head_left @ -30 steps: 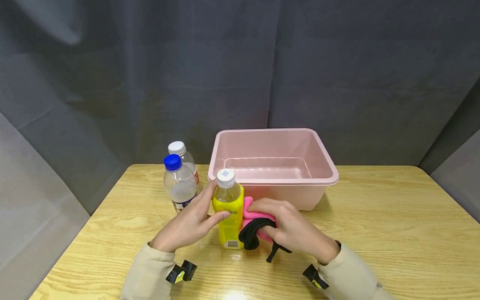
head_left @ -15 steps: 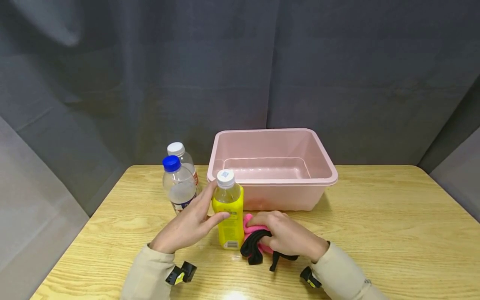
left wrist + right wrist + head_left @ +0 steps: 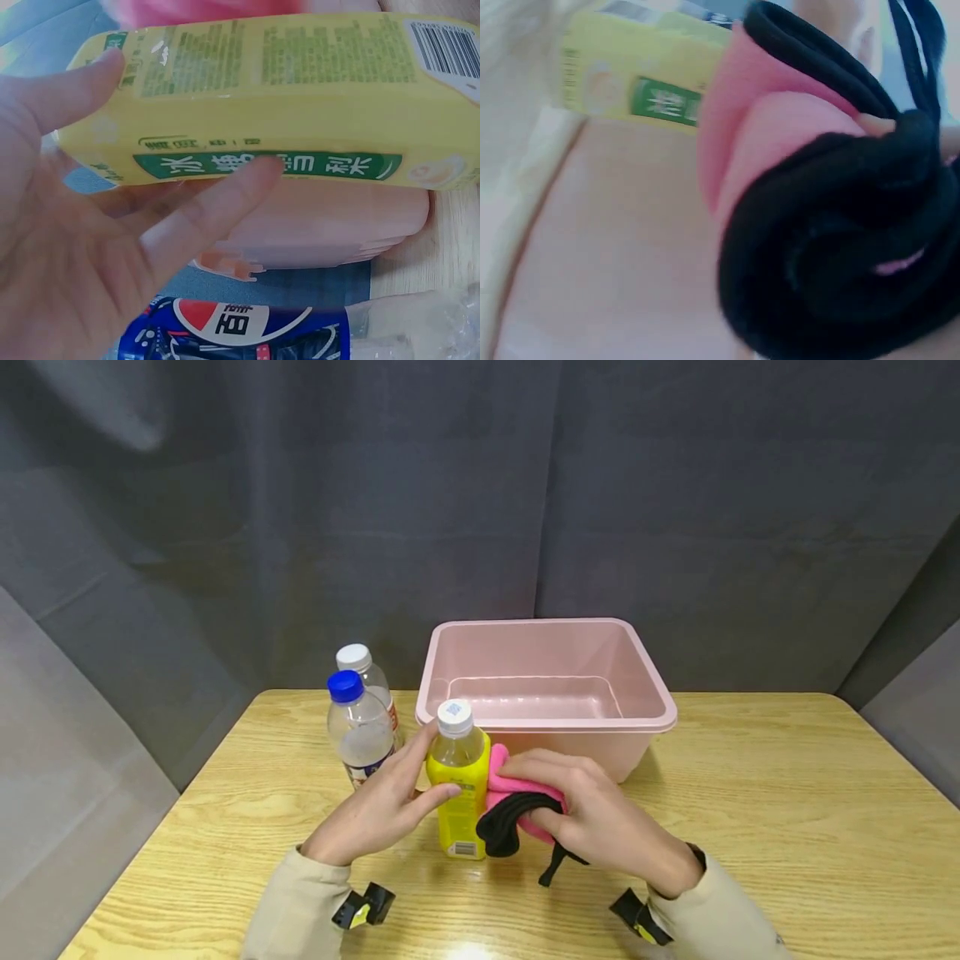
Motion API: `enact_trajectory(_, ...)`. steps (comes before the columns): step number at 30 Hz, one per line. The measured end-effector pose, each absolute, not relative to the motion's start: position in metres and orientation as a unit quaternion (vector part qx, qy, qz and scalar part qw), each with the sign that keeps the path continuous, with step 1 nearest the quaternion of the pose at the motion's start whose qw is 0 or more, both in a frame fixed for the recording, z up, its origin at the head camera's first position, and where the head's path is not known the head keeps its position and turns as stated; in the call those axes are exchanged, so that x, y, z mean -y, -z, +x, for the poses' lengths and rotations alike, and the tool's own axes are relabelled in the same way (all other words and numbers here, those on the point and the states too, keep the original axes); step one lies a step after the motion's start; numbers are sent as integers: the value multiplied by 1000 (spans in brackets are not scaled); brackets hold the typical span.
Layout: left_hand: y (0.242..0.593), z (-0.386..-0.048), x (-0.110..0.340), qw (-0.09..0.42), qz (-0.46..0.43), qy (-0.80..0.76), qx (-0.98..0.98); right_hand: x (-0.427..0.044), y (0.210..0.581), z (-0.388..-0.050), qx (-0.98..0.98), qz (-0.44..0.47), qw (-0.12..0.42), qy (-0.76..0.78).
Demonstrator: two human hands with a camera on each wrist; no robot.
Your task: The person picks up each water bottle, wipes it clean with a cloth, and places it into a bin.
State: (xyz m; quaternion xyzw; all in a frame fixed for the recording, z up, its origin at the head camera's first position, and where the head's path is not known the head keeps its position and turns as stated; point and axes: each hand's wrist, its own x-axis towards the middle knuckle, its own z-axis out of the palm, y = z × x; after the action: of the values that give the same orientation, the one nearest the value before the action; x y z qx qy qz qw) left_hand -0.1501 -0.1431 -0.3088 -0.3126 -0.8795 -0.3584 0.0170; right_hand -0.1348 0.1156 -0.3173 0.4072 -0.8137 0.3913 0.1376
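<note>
A bottle with a yellow label and white cap (image 3: 463, 802) stands upright on the table, in front of a pink tub. My left hand (image 3: 378, 817) holds its left side, thumb across the front and fingers reaching round behind. In the left wrist view, the thumb and a finger touch the label of the yellow bottle (image 3: 270, 105). Bunched in my right hand (image 3: 603, 810) is a pink cloth with black edging (image 3: 517, 782), pressed against the bottle's right side. A black strap dangles below it. The right wrist view shows the cloth (image 3: 787, 124) folded over, hiding most of the fingers.
The pink tub (image 3: 547, 724) stands behind the bottle near the back edge, nothing seen inside. To the left are a blue-capped bottle (image 3: 358, 727) and a white-capped clear bottle (image 3: 378, 685). A dark curtain (image 3: 405, 510) hangs behind the wooden table (image 3: 765, 793).
My right hand slid the cloth down along the yellow bottle's side, then back up to about its first height. The left hand and the bottle stay nearly still.
</note>
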Motion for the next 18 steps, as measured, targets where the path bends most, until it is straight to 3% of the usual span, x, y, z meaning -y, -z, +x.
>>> enact_trajectory(6,310,-151,144,25,-316,359,878,-116,307,-129,759,410,224,-454)
enact_trajectory(18,310,-152,144,14,-308,367,878,-117,307,-131,756,409,222,-460)
